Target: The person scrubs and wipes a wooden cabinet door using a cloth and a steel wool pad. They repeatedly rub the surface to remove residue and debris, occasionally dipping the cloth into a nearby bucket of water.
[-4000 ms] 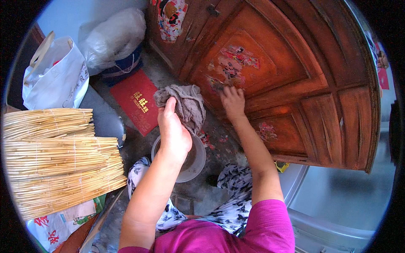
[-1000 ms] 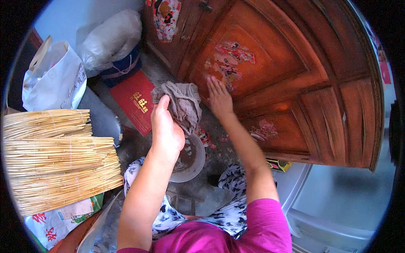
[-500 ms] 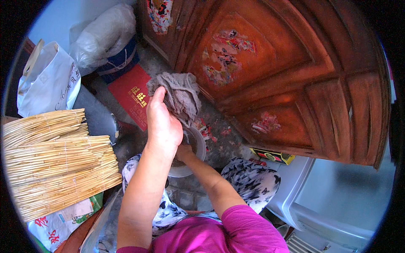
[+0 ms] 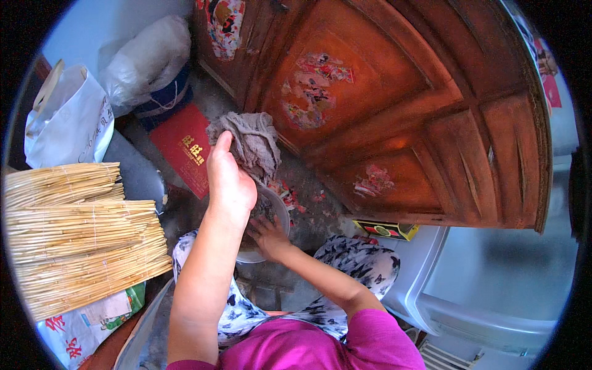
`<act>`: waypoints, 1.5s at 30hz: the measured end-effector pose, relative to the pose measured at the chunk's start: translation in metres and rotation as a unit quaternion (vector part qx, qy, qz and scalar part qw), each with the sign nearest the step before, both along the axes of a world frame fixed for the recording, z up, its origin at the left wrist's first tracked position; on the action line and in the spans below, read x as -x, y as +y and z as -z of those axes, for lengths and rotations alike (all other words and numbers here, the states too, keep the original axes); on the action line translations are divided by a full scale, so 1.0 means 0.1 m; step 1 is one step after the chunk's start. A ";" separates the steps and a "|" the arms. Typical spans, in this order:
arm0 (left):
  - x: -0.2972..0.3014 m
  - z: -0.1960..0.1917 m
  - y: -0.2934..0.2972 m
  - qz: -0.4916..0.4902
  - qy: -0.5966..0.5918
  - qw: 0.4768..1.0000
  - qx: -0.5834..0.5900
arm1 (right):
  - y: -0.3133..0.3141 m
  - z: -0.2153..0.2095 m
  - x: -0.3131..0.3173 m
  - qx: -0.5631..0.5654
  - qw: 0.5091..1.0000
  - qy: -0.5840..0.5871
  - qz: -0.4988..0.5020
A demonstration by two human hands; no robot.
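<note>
A crumpled grey-brown cloth (image 4: pixel 251 146) is in my left hand (image 4: pixel 231 176), which is raised above the floor with its thumb up against the cloth. Most of that hand's fingers are hidden behind the cloth. Lower down, my right hand (image 4: pixel 270 238) is over a round, pale basin (image 4: pixel 285 217), palm down with fingers spread and nothing in them. The basin stands on the floor in front of my knees, and the cloth and my arms cover part of it. Beyond the cloth rises a brown wooden door (image 4: pixel 382 117) with torn, colourful paper scraps stuck on its panels.
Bundles of thin straw-coloured sticks (image 4: pixel 86 240) lie at the left. Behind them are a white bag (image 4: pixel 71 123), a red flat package (image 4: pixel 182 148) and a plastic-wrapped bundle (image 4: pixel 148 61). A black-yellow box (image 4: pixel 385 229) sits by a white appliance (image 4: pixel 493 277) at the right.
My right hand has come up from inside the basin, and its spread fingers now show. My left hand still holds the cloth. The whole view has shifted slightly.
</note>
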State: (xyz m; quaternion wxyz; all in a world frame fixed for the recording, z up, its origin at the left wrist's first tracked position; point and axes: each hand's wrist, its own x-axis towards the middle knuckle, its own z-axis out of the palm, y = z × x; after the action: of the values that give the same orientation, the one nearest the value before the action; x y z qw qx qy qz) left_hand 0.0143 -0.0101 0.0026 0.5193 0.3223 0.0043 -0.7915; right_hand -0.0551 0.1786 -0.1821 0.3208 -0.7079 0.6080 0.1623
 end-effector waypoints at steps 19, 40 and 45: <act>-0.04 0.11 -0.03 -0.013 0.013 1.000 -0.016 | -2.65 -2.19 1.64 0.539 0.741 0.387 -0.101; 0.05 0.07 0.02 0.001 0.018 1.000 0.007 | -2.49 -2.25 1.76 0.547 0.708 0.434 -0.109; 0.06 0.17 0.01 0.004 0.026 1.000 -0.002 | -2.02 -1.74 2.04 0.448 0.729 0.445 -0.263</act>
State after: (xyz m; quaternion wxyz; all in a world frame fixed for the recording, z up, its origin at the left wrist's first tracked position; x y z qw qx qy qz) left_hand 0.0083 -0.0086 -0.0146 0.5155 0.3028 0.0185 -0.8014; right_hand -0.2590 -0.0236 -0.0085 -0.3967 -0.7476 0.4728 0.2454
